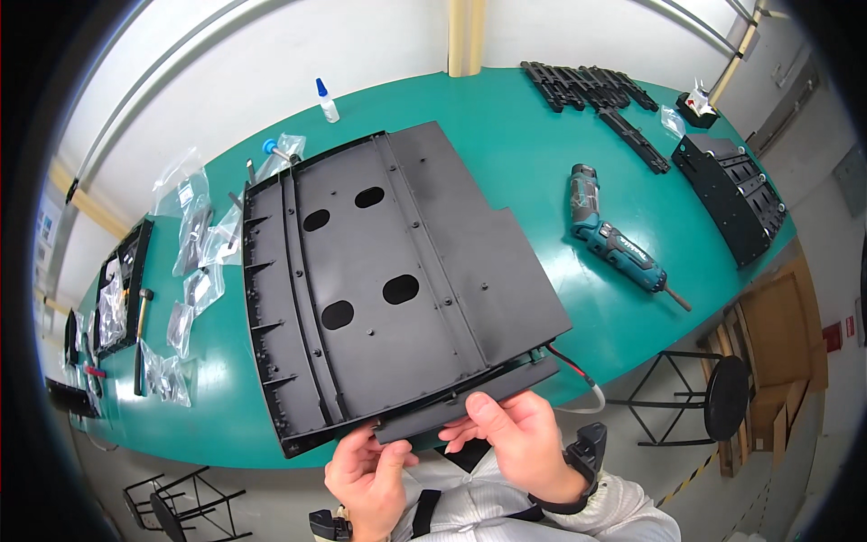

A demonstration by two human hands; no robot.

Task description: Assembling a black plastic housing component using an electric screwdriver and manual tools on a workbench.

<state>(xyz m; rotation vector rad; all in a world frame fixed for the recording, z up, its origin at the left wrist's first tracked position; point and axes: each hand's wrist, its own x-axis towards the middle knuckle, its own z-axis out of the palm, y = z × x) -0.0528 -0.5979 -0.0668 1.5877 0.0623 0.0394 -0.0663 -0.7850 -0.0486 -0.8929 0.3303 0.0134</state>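
A large dark grey metal panel (370,262) with oval holes and raised ribs lies on the green table, its near edge toward me. Along that edge I hold a narrow black strip (424,417). My left hand (368,474) pinches the strip's left end from below, close to the panel's corner. My right hand (510,438) grips it near the middle, thumb on top and fingers underneath. Red and black wires with a grey sleeve (587,388) come out by the strip's right end. How the strip meets the panel underneath is hidden.
On the green table (524,154), a teal cordless screwdriver (619,244) lies right of the panel. Black rails (587,90) and a black plate (731,199) lie farther right. Plastic bags (203,280), a hammer (142,339) and a blue-capped bottle (326,101) are left and behind. Stools (722,397) stand below.
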